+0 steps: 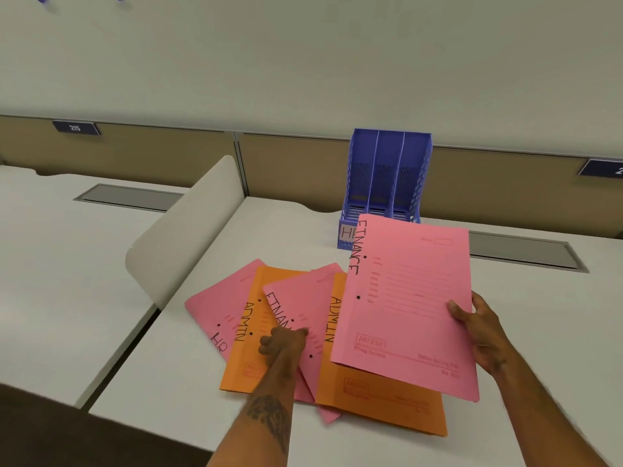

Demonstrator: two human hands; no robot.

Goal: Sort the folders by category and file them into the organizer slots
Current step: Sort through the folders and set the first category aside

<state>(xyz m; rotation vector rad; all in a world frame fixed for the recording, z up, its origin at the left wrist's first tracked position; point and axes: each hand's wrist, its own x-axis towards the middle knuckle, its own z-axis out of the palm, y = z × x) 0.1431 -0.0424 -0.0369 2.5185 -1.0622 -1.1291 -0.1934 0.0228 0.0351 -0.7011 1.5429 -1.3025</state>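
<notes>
My right hand grips the right edge of a pink folder marked FINANCE, lifted and tilted above the desk. Below it several folders lie fanned out: a pink HR folder, an orange ADMIN folder, a second pink FINANCE folder and another orange ADMIN folder. My left hand rests with curled fingers on the second FINANCE folder. A blue three-slot organizer stands at the back, its left slot labelled HR; the other labels are hidden by the held folder.
The white desk has a curved white divider panel on its left and a tan partition wall behind. Grey cable hatches are set into the desk surface.
</notes>
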